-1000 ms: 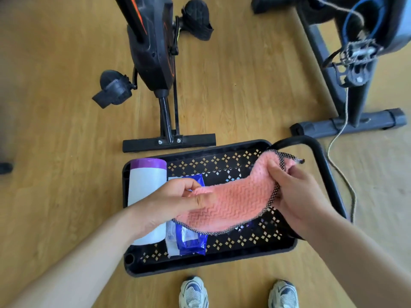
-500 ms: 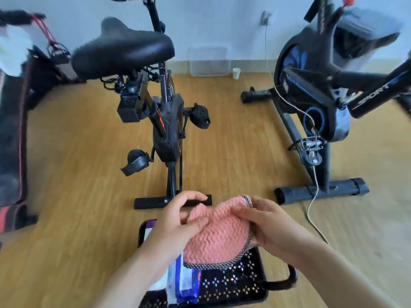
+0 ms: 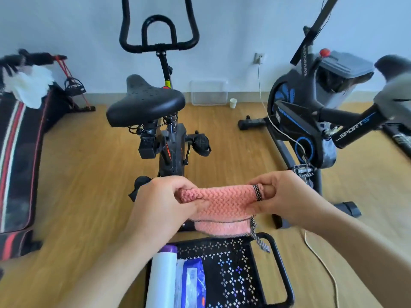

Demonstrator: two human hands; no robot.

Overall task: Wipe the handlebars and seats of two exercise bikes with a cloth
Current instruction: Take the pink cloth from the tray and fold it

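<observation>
Your left hand (image 3: 160, 203) and right hand (image 3: 287, 196) each pinch an end of the folded pink knitted cloth (image 3: 219, 201), stretched crosswise. The black padded bike seat (image 3: 144, 103) lies straight ahead, slightly left, so your left hand is nearer.

Wooden floor (image 3: 93, 174). Near centre, black perforated basket (image 3: 287, 283). Beyond it, black exercise bike (image 3: 171, 143); far right, blue-trimmed exercise bike (image 3: 295, 130). Left, striped padded bench (image 3: 15, 152). By far wall, paper cup (image 3: 232, 103), clear bin (image 3: 209, 92).
</observation>
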